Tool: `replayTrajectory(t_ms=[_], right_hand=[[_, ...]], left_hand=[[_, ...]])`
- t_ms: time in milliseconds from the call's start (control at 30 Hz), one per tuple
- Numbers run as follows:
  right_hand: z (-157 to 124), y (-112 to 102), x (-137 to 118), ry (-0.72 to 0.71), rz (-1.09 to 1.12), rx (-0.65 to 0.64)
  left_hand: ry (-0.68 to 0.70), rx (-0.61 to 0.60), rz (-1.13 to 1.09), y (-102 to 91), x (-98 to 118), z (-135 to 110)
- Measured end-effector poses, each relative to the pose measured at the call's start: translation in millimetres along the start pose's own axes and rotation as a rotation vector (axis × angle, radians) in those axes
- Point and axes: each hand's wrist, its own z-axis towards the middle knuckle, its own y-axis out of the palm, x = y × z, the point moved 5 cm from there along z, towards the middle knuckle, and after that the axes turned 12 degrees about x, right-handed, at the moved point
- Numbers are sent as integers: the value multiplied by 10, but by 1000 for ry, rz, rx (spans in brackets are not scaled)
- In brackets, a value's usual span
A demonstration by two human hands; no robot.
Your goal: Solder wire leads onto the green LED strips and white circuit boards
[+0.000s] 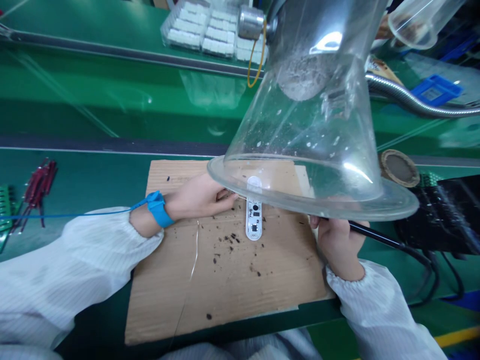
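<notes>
A slim white circuit board (254, 220) with rounded ends lies on a stained cardboard sheet (225, 295). My left hand (202, 196), wearing a blue wrist strap (159, 209), is closed in a pinch just left of the board. It holds thin solder wire (195, 250); a short end points at the board, and the rest trails down over the cardboard. My right hand (339, 242) is wrapped around a soldering iron (369, 230) with a black cable. The clear hood covers part of this hand and the board's upper half; I cannot make out the iron's tip.
A clear fume hood (303, 135) hangs low over the work. Red wires (39, 187) and green boards (5, 210) lie left. At right are a round brown-rimmed container (399, 167) and a black object (446, 215). Trays of white parts (210, 27) stand on the shelf behind.
</notes>
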Motion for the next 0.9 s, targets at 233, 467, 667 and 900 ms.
replayTrajectory(t_ms=[233,467,667,900], right_hand=[[-10,-39,31,24,-21,28],[-12,-28,1,14,-6,10],[-5,-20,-13,19,-11,18],[-8,-23,-9,13,5,18]], left_hand=[[8,36,9,25,-27,-9],[-12,49,11,56,-57,-16],[-18,20,-2,42,-48,-7],[-56,23,8,24,-22,10]])
